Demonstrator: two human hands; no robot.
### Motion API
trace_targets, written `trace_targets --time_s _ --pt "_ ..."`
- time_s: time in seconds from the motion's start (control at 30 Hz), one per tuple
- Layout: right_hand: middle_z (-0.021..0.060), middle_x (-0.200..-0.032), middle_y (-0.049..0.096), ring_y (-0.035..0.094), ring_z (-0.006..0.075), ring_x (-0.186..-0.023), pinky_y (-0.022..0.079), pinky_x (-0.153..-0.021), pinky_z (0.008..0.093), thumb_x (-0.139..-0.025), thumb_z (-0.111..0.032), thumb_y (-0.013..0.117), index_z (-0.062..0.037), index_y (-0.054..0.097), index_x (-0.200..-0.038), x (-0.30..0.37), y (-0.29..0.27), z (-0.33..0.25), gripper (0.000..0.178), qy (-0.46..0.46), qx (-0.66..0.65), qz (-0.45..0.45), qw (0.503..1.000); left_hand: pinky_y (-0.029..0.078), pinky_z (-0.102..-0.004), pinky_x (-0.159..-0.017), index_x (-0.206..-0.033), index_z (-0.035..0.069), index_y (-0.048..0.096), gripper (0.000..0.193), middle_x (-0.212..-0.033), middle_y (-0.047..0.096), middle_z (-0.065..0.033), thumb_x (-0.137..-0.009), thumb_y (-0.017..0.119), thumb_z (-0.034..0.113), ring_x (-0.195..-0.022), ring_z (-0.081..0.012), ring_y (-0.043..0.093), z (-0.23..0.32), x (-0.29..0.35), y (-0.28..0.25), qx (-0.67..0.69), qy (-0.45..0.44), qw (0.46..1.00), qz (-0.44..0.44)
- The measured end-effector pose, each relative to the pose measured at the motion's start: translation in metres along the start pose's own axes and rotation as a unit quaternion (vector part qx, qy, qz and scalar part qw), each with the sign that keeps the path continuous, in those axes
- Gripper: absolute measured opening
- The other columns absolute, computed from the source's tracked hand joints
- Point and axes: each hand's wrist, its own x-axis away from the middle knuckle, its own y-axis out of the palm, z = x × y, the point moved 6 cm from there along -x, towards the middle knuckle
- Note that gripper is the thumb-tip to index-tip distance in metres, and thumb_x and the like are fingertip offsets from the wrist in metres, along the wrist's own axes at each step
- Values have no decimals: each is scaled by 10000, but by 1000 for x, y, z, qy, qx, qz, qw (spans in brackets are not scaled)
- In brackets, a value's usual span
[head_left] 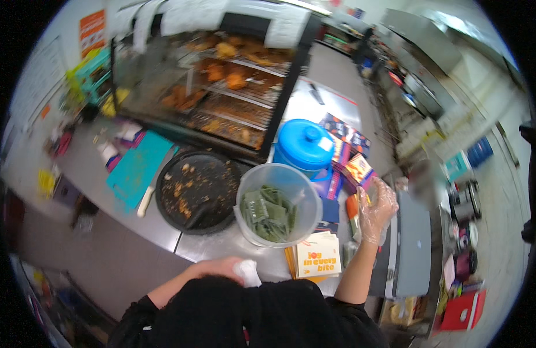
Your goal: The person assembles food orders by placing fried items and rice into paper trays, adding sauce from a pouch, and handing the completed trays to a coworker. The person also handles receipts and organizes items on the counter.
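Note:
My left hand (222,268) is low in the picture, close to my body, with its fingers closed round a white crumpled piece that looks like paper or cloth (249,272). My right hand (378,213) wears a clear plastic glove and is raised at the right side of the counter. Its fingers are apart, beside a purple and orange printed carton (358,170); whether they touch it is unclear. Between my hands stand a translucent tub (309,211) with green packets (268,211) inside and a stack of cream printed cards or bags (318,255).
A round black pan (224,217) with crumbs sits left of the tub, near a teal cutting board (141,165) and a white-handled knife (145,202). Behind them are a blue-lidded container (305,145) and a glass food display case (221,93). A grey lidded box (413,249) stands at right.

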Motion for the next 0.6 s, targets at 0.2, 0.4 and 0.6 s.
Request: trace_targets --time_s 0.2,0.4,0.6 --pt "190 -1100 710 661 333 -1030 487 -937 432 -852 -235 775 13 682 -1162 -35 37 -94 408 -109 -111 -4 988 476 -375 -1011 -1356 67 530 518 -1264 621 -33 -888 715 189 -1149 -153 577 6 129 -129 139 56 914 376" --pt "188 -1129 703 646 336 -1060 469 -970 435 -879 -161 746 36 675 -1167 -32 61 -151 357 -63 -74 25 995 471 -350 -1021 -1360 51 511 548 -1271 623 -66 -911 758 246 -1170 -167 589 49 354 -324 78 190 755 622" --pt "121 -1070 715 642 316 -1050 457 -968 435 -806 -192 786 -74 710 -1066 -12 79 -192 295 18 25 11 999 438 -390 -1052 -1349 -26 486 602 -1347 557 -180 -911 751 292 -1217 -283 563 97 463 -493 -198 104 400 889"
